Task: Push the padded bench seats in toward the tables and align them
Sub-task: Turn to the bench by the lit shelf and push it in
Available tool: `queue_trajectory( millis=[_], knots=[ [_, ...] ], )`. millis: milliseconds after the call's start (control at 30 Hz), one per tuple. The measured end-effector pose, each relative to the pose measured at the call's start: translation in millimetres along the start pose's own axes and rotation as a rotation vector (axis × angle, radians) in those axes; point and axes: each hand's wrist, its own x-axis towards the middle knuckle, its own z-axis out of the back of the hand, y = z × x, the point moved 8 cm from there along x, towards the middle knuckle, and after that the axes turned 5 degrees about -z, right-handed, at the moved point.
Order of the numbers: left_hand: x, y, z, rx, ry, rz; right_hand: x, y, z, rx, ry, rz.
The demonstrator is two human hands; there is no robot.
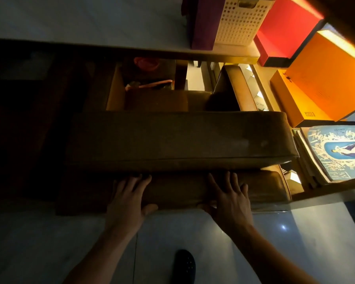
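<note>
A long brown padded bench seat (172, 138) lies across the middle of the view, partly stacked over a lower padded seat (178, 189) nearer to me. My left hand (129, 193) rests flat on the lower seat's near edge, fingers spread and thumb against its front face. My right hand (230, 195) presses the same seat further right, fingers straight with the tips under the upper seat's rim. Another padded cushion (234, 87) stands tilted behind. The table edge (131, 48) runs across the top.
A white perforated basket (240, 19), a red box (285, 31) and orange boxes (326, 78) sit at the upper right. Stacked magazines (336, 152) lie right of the seats. A cardboard box (143, 85) with clutter sits behind. My dark shoe (183, 265) stands on the glossy floor.
</note>
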Motion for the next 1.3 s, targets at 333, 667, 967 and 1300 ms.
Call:
queue_trajectory(
  millis=[333,667,967,1300],
  knots=[
    [68.7,8.0,9.6,-0.007,0.021,0.034,66.4,7.2,20.0,-0.016,-0.065,0.019],
    [35.0,8.6,16.4,-0.01,0.003,0.04,33.8,13.9,11.6,0.022,-0.057,0.015],
    [30.4,11.8,12.3,-0.017,0.001,0.028,27.6,17.0,11.8,0.016,-0.062,0.022],
    [32.0,9.3,14.8,0.011,-0.021,0.024,31.7,16.2,9.6,0.018,-0.053,0.029]
  ],
)
